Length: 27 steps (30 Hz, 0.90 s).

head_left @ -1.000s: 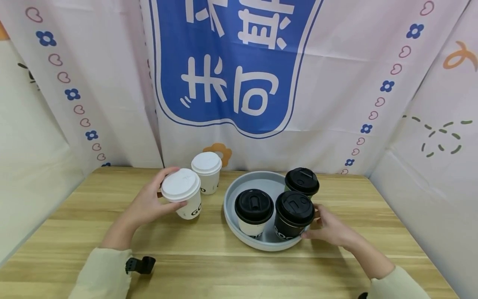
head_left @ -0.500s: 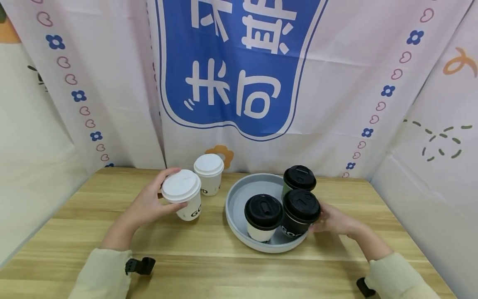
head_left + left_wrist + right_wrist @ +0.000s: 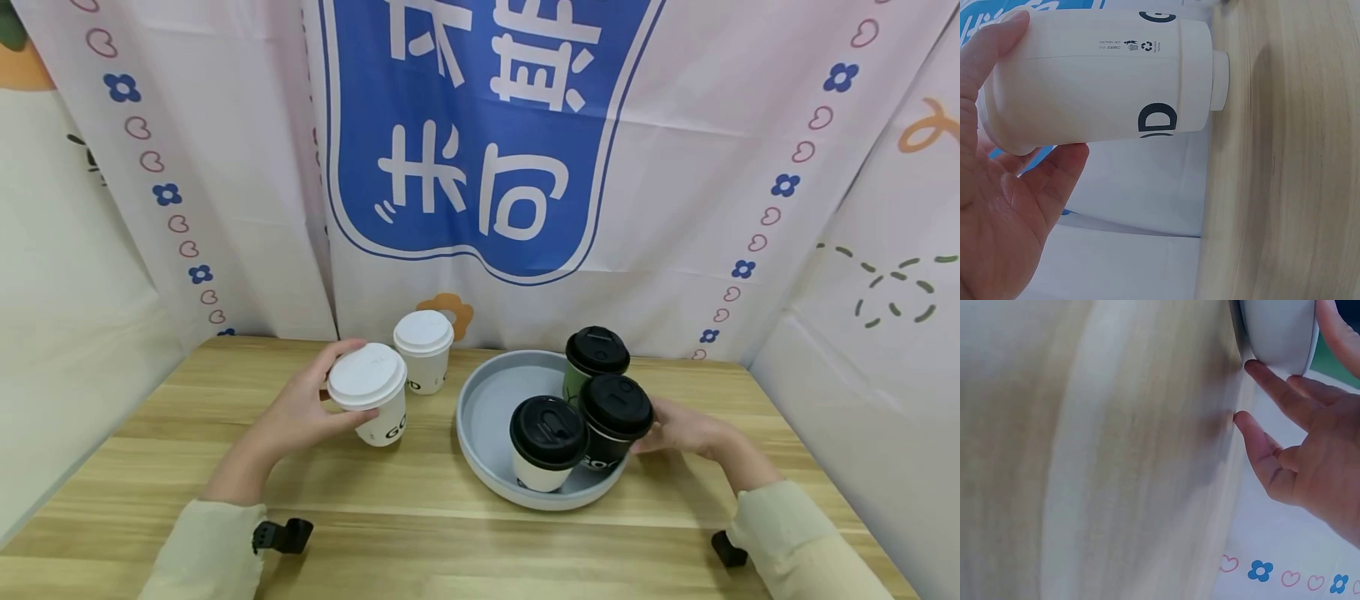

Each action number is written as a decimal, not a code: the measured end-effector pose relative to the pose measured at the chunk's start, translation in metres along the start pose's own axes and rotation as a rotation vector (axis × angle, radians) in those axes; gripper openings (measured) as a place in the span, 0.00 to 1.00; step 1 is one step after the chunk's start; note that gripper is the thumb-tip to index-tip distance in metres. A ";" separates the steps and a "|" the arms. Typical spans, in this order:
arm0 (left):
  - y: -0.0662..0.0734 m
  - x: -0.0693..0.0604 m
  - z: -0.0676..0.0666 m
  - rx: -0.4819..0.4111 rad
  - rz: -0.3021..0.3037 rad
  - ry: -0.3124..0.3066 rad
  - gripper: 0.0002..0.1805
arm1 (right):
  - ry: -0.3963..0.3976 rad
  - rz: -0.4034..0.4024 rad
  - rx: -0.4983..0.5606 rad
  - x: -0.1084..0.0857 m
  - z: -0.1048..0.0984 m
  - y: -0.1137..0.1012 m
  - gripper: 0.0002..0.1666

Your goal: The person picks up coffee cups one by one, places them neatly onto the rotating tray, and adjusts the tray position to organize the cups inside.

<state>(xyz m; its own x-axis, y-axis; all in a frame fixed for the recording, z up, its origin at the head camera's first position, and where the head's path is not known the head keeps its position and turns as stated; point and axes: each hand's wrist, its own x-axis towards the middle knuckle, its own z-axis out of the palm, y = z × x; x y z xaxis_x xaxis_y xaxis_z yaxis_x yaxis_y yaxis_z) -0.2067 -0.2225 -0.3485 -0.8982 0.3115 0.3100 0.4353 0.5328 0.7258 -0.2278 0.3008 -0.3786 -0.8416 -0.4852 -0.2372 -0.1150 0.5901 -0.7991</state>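
Observation:
My left hand (image 3: 303,408) grips a white lidded paper coffee cup (image 3: 382,412) near its lid, thumb on one side and fingers round the other. Whether its base touches the table cannot be told. Behind it stands a second white cup (image 3: 426,367). A round grey tray (image 3: 480,442) bears three black-lidded cups: a white one (image 3: 542,473), a black one (image 3: 617,429) and a green one (image 3: 573,383). At the tray's right edge, my right hand (image 3: 682,429) holds the rim; in the right wrist view, fingertips (image 3: 1257,367) press its outer wall.
The wooden table (image 3: 420,542) ends at a printed curtain (image 3: 675,250) close behind the cups. White cloth sides (image 3: 885,400) stand left and right. A black wrist camera (image 3: 283,536) sits at the left cuff, another (image 3: 727,548) at the right.
The tray has turned counterclockwise under my right hand: the white-bodied cup moved right, the black one right and slightly back, the green one left. My left hand keeps its grip.

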 end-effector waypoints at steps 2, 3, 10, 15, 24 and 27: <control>0.001 0.000 0.001 0.000 -0.002 -0.002 0.49 | 0.000 0.009 0.001 0.000 -0.003 0.001 0.54; 0.001 0.001 0.001 0.001 -0.001 0.000 0.49 | 0.004 0.016 0.002 0.001 -0.004 0.002 0.53; 0.003 0.002 0.004 -0.003 0.007 -0.013 0.48 | 0.031 0.062 0.034 0.004 -0.009 0.008 0.45; 0.004 0.002 0.006 -0.005 0.003 -0.018 0.48 | 0.058 0.059 0.016 0.004 -0.009 0.010 0.39; 0.006 0.000 0.006 0.002 0.007 -0.004 0.48 | 0.095 0.025 -0.038 -0.020 -0.001 0.001 0.26; 0.007 0.001 0.005 0.007 0.005 -0.004 0.48 | 0.095 0.093 -0.012 -0.031 0.006 -0.003 0.33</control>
<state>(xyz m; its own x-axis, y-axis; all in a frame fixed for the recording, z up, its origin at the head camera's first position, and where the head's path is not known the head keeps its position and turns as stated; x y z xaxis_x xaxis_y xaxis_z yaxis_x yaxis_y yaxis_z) -0.2041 -0.2142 -0.3461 -0.8958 0.3175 0.3110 0.4401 0.5364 0.7201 -0.1981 0.3097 -0.3722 -0.8950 -0.3650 -0.2564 -0.0395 0.6375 -0.7694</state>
